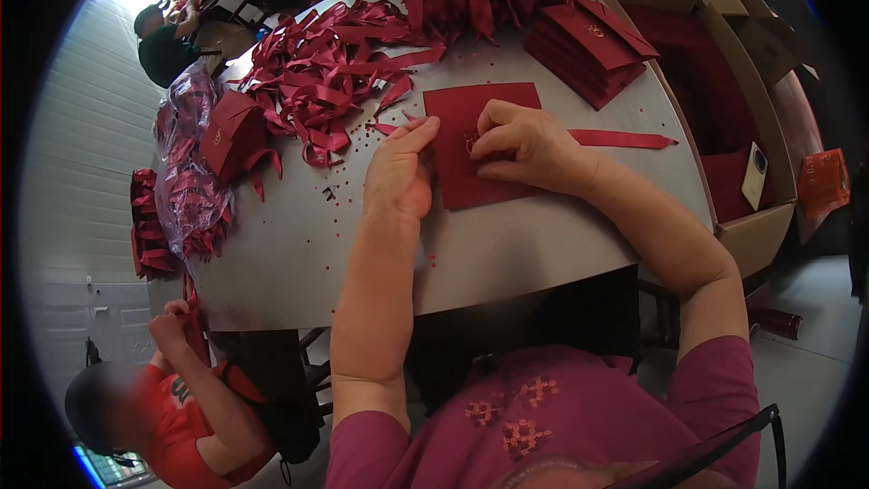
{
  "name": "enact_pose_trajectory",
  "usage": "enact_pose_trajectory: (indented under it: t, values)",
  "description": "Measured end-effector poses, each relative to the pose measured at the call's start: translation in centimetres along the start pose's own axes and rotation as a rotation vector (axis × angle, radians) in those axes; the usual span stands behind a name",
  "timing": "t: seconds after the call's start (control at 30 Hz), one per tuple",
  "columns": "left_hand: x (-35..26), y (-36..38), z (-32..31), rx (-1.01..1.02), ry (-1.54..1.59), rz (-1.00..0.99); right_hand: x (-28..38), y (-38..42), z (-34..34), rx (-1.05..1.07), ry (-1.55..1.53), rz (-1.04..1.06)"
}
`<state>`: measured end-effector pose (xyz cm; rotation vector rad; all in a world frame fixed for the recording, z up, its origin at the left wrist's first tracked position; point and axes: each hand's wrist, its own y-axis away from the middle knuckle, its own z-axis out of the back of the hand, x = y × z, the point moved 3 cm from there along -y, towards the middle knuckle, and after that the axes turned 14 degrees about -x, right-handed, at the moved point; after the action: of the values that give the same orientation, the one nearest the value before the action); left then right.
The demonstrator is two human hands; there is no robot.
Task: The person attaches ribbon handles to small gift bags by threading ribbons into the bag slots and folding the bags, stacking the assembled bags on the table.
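Observation:
A flat dark red paper bag (489,101) with a small gold emblem lies on the table in front of me. My left hand (403,163) grips its left edge, thumb towards the upper side. My right hand (534,147) rests over the bag's middle beside the emblem, fingers curled and pinched together; what they hold, if anything, is hidden. A red ribbon (625,139) sticks out to the right from behind my right hand, and a short ribbon end shows by my left hand.
Loose red ribbons (317,63) are heaped at the back left. Folded red bags (593,45) are stacked at the back right. A cardboard box (760,231) with a phone (754,177) stands right. Small red dots are scattered about. Co-workers sit at left.

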<state>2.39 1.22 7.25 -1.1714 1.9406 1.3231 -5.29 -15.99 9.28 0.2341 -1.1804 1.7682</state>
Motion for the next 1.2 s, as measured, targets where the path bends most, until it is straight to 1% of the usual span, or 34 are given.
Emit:
enact_pose_trajectory:
  t: [0.07,0.2,0.27,0.3,0.37,0.4,0.47,0.5,0.53,0.57,0.63,0.67,0.73,0.8,0.87,0.93,0.97,1.03,1.1,1.17,1.2]
  values:
    - [0.1,-0.1,0.0,0.024,0.030,0.025,-0.1,0.2,-0.1,0.065,-0.034,0.032]
    - [-0.3,0.9,-0.6,0.104,0.077,0.071,0.0,0.2,-0.1,0.031,0.003,0.044]
    - [-0.3,1.0,-0.7,0.138,0.086,0.079,-0.1,0.2,-0.1,0.073,-0.055,-0.039]
    - [-0.2,1.0,-0.6,0.135,0.085,0.078,-0.1,0.1,0.1,0.072,-0.054,-0.039]
    - [-0.2,1.2,-0.5,0.132,0.080,0.076,-1.1,-0.1,0.1,0.108,-0.392,-0.357]
    - [-0.3,1.4,-0.6,0.158,0.098,0.069,-1.4,-0.1,0.2,0.105,-0.393,-0.357]
    - [-0.5,1.7,-0.9,0.187,0.114,0.062,-2.3,0.0,0.0,0.085,-0.739,-0.559]
    - [-0.6,1.8,-1.1,0.177,0.095,-0.006,-2.2,0.0,0.0,0.082,-0.739,-0.558]
    - [-0.7,1.9,-1.3,0.166,0.076,-0.073,-2.2,-0.2,0.2,0.028,-0.708,-0.601]
    - [-0.7,1.9,-1.3,0.167,0.075,-0.074,-2.2,-0.4,0.3,-0.027,-0.676,-0.643]
    - [-0.9,1.8,-1.2,0.207,0.028,-0.175,-1.6,-0.6,0.2,-0.072,-0.677,-0.669]
    - [-0.7,1.5,-1.1,0.207,0.028,-0.175,-1.4,-0.8,0.1,-0.115,-0.676,-0.695]
    - [-0.3,0.5,-0.9,0.152,-0.028,-0.287,-0.9,-1.3,0.0,-0.106,-0.671,-0.673]
    - [0.0,0.2,-0.6,0.157,-0.066,-0.310,-0.8,-1.6,-0.5,-0.096,-0.667,-0.650]
    - [0.2,0.3,-0.7,0.163,-0.099,-0.334,-1.1,-1.7,-1.0,-0.141,-0.586,-0.633]
    - [0.1,0.9,-1.0,0.128,-0.153,-0.393,-0.7,-1.8,-1.1,-0.136,-0.527,-0.640]
    - [0.1,0.9,-1.1,0.125,-0.149,-0.393,-0.6,-1.9,-1.1,-0.135,-0.472,-0.646]
    - [0.2,1.0,-1.0,0.105,-0.232,-0.419,-0.4,-2.1,-1.3,-0.124,-0.445,-0.624]
    - [0.2,1.1,-1.0,0.097,-0.228,-0.406,-0.3,-2.3,-1.4,-0.114,-0.422,-0.604]
    - [0.2,0.9,-0.8,0.090,-0.223,-0.396,0.1,-2.5,-1.2,-0.107,-0.237,-0.447]
    - [0.2,0.8,-0.7,0.078,-0.253,-0.411,0.2,-2.7,-1.2,-0.106,-0.239,-0.446]
